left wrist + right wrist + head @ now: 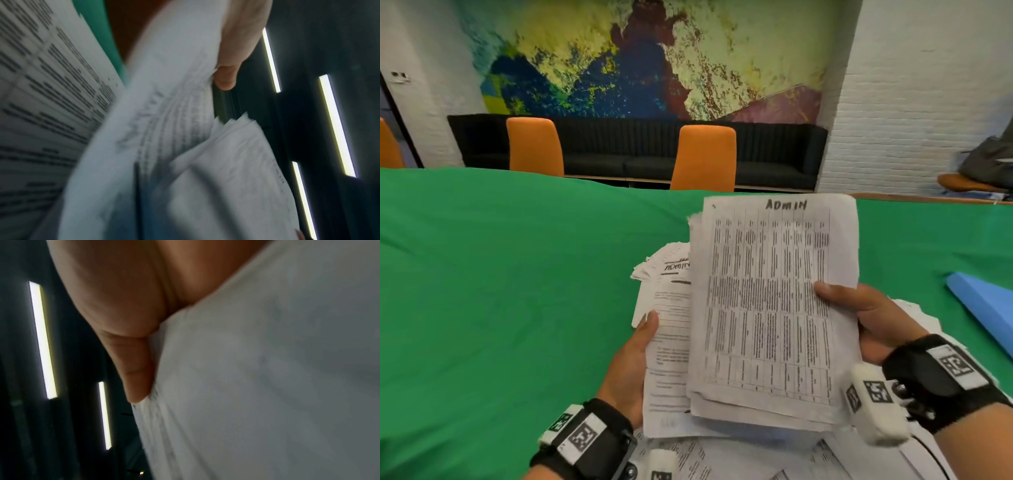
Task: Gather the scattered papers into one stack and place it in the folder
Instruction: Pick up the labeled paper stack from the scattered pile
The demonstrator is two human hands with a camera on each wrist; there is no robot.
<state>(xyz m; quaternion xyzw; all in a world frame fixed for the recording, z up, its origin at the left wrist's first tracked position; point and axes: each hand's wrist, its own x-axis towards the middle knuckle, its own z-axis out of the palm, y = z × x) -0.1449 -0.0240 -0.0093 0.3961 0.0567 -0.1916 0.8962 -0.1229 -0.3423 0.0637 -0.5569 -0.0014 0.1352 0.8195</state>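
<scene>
I hold a thick stack of printed papers [770,301] upright above the green table; the top sheet carries a table and the handwritten word ADMIN. My right hand [859,318] grips the stack's right edge, thumb on the front. My left hand [633,356] holds a second, lower bunch of sheets [667,342] at its left edge, thumb on top. These sheets [180,129] fill the blurred left wrist view, the thumb [226,76] at their edge. The right wrist view shows my thumb [135,369] pressed on white paper [267,386]. A blue folder [986,308] lies at the table's right edge.
More loose sheets [739,455] lie on the green tablecloth [500,274] below my hands, and some behind the stack [664,263]. Orange chairs [705,157] and a black bench stand beyond the far edge. A bag rests on a chair at the far right.
</scene>
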